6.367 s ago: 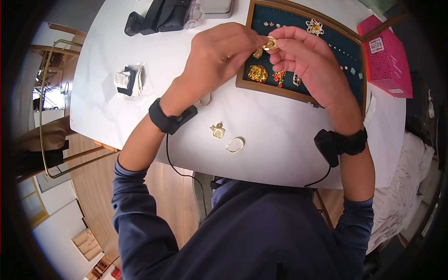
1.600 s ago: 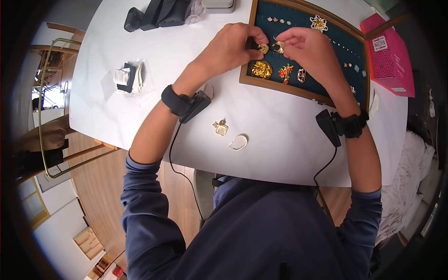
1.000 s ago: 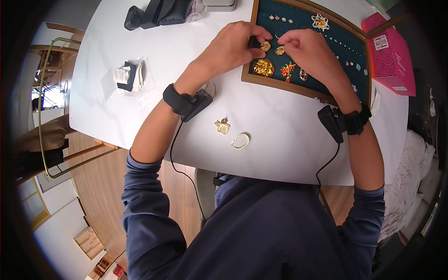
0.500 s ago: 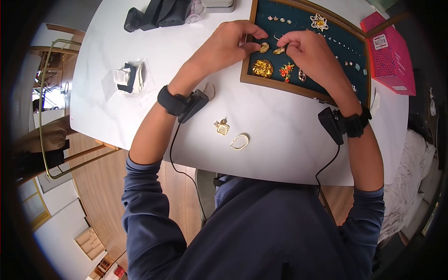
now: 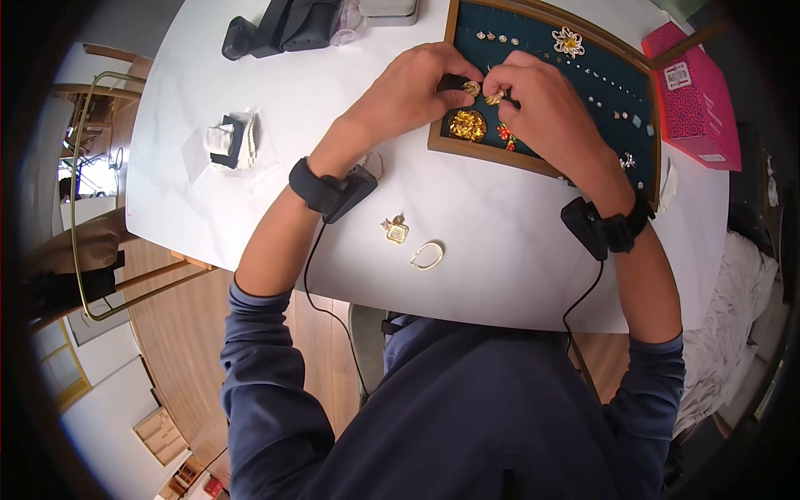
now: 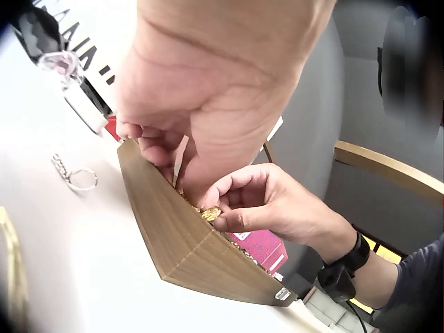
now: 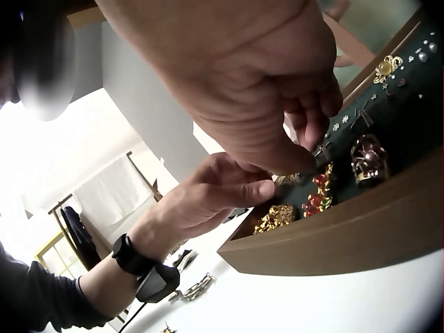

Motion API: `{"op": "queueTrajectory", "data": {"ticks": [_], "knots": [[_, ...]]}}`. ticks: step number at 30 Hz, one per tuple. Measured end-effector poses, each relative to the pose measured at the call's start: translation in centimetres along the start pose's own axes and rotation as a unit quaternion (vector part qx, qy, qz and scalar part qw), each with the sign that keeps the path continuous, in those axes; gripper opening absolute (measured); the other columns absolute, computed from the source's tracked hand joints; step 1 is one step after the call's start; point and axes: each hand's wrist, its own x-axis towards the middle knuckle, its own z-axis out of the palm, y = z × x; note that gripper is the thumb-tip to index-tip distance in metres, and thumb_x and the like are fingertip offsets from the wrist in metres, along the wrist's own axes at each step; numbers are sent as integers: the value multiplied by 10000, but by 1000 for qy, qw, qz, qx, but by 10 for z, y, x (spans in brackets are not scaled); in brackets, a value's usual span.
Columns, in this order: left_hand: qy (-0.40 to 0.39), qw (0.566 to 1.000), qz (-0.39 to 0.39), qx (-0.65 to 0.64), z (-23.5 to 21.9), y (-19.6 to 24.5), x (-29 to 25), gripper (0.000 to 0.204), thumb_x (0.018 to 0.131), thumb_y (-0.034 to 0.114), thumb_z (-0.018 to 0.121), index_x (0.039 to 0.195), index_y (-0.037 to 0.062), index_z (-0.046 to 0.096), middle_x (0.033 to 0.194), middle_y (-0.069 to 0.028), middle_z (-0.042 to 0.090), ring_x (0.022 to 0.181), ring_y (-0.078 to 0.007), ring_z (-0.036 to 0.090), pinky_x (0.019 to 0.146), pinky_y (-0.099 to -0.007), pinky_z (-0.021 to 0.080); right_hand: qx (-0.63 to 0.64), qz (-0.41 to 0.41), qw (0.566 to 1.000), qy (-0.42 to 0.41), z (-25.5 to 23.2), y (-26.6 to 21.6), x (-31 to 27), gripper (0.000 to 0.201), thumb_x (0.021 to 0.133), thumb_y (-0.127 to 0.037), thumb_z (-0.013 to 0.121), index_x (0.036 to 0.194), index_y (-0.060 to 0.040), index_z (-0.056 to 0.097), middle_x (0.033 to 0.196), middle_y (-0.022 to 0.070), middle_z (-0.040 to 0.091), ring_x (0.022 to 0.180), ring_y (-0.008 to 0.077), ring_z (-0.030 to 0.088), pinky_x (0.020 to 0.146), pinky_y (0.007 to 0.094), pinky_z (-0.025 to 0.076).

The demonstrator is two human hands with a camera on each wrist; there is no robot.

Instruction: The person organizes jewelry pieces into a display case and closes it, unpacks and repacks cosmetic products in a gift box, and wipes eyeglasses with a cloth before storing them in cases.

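In the head view my left hand [image 5: 412,90] reaches over the near-left corner of the wood-framed jewellery case [image 5: 500,156], its forefinger and thumb closed round a gold earring [image 5: 472,87]. Close beside it, my right hand [image 5: 546,104] pinches a second gold earring [image 5: 494,98], also visible between thumb and finger in the left wrist view [image 6: 211,214]. Just below lie a large gold piece [image 5: 467,126] and a red floral piece [image 5: 506,137], partly covered by my right hand. In the right wrist view, my fingers hide most of the pinched earring.
On the white table, a square gold pendant [image 5: 395,229] and a gold hoop [image 5: 427,256] lie near the front edge. A wrapped packet [image 5: 229,140] is at left, dark cases [image 5: 287,25] at the back. A pink box [image 5: 696,108] stands right of the case.
My left forefinger and thumb have drawn closer round their earring. My right hand has turned and shifted left with its earring, bringing the two hands nearly together. Earlier, both hands held a gold piece above the case.
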Motion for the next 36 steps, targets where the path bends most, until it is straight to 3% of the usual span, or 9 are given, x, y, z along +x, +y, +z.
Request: {"op": "queueTrajectory", "data": {"ticks": [5,10,17,19,23,28,36], "knots": [[-6,1000,18,-1,-1,2,1,240,879,74,793,1116,45,759,1068,-85,707,871,-234,627,793,-345,515,43,-22,999,-2,5,5,-4,209,827,61,657,1021,-4,696,991,139,628,897,351,663,805,434,545],[4,1000,-19,-15,-1,3,-1,355,858,64,808,1201,39,724,1066,-99,721,895,-229,637,819,-339,520,54,0,998,12,3,1,-6,268,830,70,647,1087,0,680,1021,143,640,887,351,679,793,435,550],[3,999,-37,-34,-3,4,-2,335,906,68,764,1232,19,705,1068,-105,720,913,-214,643,839,-330,533,109,35,993,8,1,3,-5,259,840,81,623,1085,17,675,1038,153,651,903,350,689,804,444,556],[-7,997,-60,-44,-3,4,-1,276,964,59,692,1237,14,701,1078,-117,712,935,-219,657,832,-327,541,35,-47,995,84,4,9,-4,247,847,86,598,1072,18,676,1003,149,658,877,317,704,786,430,565],[8,1000,-22,-6,2,0,0,248,1003,47,631,1239,11,699,1104,-127,704,951,-237,671,831,-333,550,54,-24,991,119,-13,1,-15,251,849,97,583,1061,8,683,948,134,667,830,273,701,750,380,560],[29,999,-1,17,3,3,-1,219,1020,60,605,1204,11,713,1138,-133,699,1020,-248,692,884,-335,567,93,63,978,176,-50,-19,-65,225,867,76,616,1052,-15,705,912,79,691,763,168,645,729,278,511],[-19,999,-7,42,3,-2,0,240,978,110,676,1204,39,717,1126,-106,702,1012,-233,687,858,-337,563,97,171,948,250,-53,7,-184,185,902,91,590,1019,5,705,908,32,676,763,96,581,723,235,469]]}}
